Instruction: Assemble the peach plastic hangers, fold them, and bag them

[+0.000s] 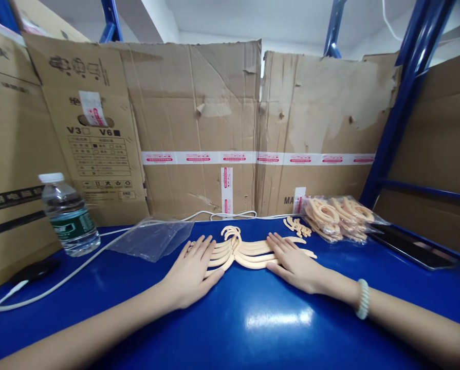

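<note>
Peach-coloured plastic hangers (249,250) are seen stacked flat on the blue table (230,318), just in front of the cardboard wall (199,118). The left hand (193,272) is laid palm down, fingers extended and held together, resting on the left ends of the stack. The right hand (293,264) is placed likewise on the right ends, flat and outstretched, nothing gripped. Both forearms are stretched forward and converge on the stack. A beaded bracelet (363,299) is worn on the right wrist. An empty clear bag (152,239) lies left of the stack; bagged hangers (337,216) lie to the right. A water bottle (68,213) stands far left.
</note>
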Tool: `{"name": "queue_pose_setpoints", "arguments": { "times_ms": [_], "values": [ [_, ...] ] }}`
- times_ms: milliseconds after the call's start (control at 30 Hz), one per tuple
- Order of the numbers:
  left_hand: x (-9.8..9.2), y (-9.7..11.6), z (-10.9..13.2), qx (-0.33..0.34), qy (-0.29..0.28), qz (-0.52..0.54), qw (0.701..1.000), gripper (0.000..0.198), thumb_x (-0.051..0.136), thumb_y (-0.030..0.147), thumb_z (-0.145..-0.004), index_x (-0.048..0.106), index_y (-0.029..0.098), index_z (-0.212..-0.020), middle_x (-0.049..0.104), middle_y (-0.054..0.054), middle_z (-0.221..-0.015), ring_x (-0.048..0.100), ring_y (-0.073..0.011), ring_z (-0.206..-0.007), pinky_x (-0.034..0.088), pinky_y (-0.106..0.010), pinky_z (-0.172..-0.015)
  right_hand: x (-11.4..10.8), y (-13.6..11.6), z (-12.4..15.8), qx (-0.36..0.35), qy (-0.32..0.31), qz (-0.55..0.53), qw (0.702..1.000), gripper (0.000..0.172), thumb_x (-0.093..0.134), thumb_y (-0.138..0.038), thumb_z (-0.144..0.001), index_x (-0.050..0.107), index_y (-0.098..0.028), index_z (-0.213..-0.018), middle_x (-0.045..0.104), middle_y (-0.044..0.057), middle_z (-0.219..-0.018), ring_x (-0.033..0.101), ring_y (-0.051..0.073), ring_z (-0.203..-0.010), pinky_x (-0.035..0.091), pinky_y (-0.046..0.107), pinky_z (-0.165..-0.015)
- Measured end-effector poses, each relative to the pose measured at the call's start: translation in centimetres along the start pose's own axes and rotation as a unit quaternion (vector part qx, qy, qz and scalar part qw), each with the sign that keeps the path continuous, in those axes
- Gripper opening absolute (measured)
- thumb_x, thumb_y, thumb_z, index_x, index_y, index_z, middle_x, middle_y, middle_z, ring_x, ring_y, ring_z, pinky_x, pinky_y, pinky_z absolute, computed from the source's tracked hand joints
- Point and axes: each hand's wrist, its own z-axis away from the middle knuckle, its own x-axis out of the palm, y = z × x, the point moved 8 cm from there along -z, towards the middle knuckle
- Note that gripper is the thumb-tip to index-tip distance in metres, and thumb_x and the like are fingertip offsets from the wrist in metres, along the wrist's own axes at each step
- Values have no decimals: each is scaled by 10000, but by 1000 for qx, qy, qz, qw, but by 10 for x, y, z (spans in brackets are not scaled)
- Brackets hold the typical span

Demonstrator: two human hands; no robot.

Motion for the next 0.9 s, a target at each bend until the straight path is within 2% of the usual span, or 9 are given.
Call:
{"name": "queue_pose_setpoints", "arguments": {
  "times_ms": [100, 167, 467, 633, 733, 800, 833, 867, 900],
  "values": [
    [9, -16, -14, -12, -59, 36, 998, 809, 254, 658, -925, 270, 91, -1502, 235, -151, -1559, 190, -327, -1447, 176, -512, -1172, 5, 5, -16, -1, -2, 6, 1000, 796, 283, -568, -973, 288, 60, -1462, 251, 276, -1508, 209, 351, -1418, 220, 512, -1152],
    [11, -25, -22, -15, -66, 49, 996, 839, 225, 699, -908, 251, 116, -1511, 222, -134, -1563, 178, -322, -1450, 164, -509, -1173, 7, 9, -26, 1, -1, 3, 1000, 789, 288, -565, -972, 294, 53, -1463, 255, 273, -1507, 218, 346, -1416, 221, 499, -1153],
    [25, -37, -56, -15, -42, 37, 998, 813, 220, 686, -915, 280, 128, -1502, 235, -139, -1556, 201, -319, -1445, 195, -514, -1156, 10, 39, -54, 3, -2, -22, 1000, 847, 226, -656, -950, 289, -2, -1485, 249, 231, -1527, 218, 343, -1420, 192, 495, -1158],
    [5, -24, -57, -20, 11, 27, 999, 736, 364, 577, -919, 350, 82, -1464, 316, -187, -1526, 233, -361, -1432, 145, -584, -1152, 12, 49, -56, 4, 7, -33, 999, 856, 247, -699, -926, 313, -59, -1491, 289, 188, -1530, 222, 330, -1423, 179, 460, -1165],
    [-24, 8, -22, -10, 66, 27, 997, 704, 462, 424, -899, 309, 38, -1468, 256, -208, -1554, 121, -385, -1454, 63, -602, -1164, 10, 49, -55, 0, 32, -41, 999, 831, 311, -686, -921, 361, -66, -1471, 328, 187, -1514, 253, 333, -1412, 207, 463, -1157],
    [-38, 52, 19, 79, 77, 127, 986, 621, 465, 339, -907, 316, 139, -1476, 286, -143, -1559, 188, -345, -1448, 135, -580, -1175, 2, 51, -57, -1, 65, -48, 997, 770, 354, -648, -933, 408, -77, -1447, 365, 188, -1497, 279, 333, -1403, 234, 466, -1149],
    [-39, 81, 42, 147, 36, 245, 958, 548, 422, 303, -942, 324, 206, -1473, 311, -109, -1551, 235, -313, -1436, 197, -564, -1170, -5, 53, -60, 1, 87, -52, 995, 719, 369, -615, -947, 433, -89, -1432, 384, 187, -1488, 292, 330, -1398, 244, 469, -1146],
    [-33, 117, 68, 236, -58, 366, 898, 492, 431, 305, -957, 375, 240, -1442, 357, -111, -1521, 288, -318, -1409, 266, -571, -1142, -13, 56, -63, 6, 114, -56, 992, 653, 386, -574, -964, 454, -108, -1415, 404, 184, -1477, 311, 325, -1390, 254, 478, -1139],
    [-29, 145, 90, 278, -105, 397, 868, 421, 462, 341, -960, 459, 278, -1376, 452, -96, -1450, 413, -299, -1331, 385, -530, -1082, -23, 59, -67, 12, 143, -61, 988, 577, 408, -528, -980, 476, -132, -1394, 429, 176, -1462, 344, 319, -1372, 273, 493, -1127]
  ]
}}
